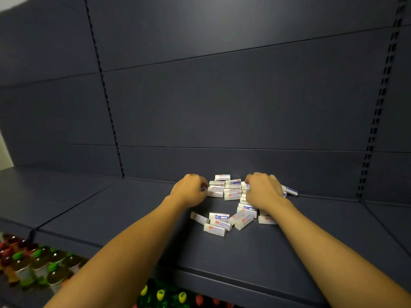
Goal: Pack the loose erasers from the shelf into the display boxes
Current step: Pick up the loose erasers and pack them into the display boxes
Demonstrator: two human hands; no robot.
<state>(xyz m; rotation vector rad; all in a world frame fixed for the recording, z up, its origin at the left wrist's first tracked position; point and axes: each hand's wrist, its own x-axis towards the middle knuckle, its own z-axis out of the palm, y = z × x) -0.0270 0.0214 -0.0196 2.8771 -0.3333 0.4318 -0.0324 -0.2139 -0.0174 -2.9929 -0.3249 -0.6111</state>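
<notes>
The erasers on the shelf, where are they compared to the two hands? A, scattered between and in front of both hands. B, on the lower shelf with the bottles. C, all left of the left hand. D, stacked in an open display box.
A: the erasers lie loose on the dark shelf between the left hand and right hand, with more nearer the camera; no box shows.

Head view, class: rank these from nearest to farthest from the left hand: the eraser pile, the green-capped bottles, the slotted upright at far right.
1. Eraser pile: touching the left hand, just to its right.
2. Green-capped bottles: lower shelf, down to the left.
3. Slotted upright: far right, on the back panel.
</notes>
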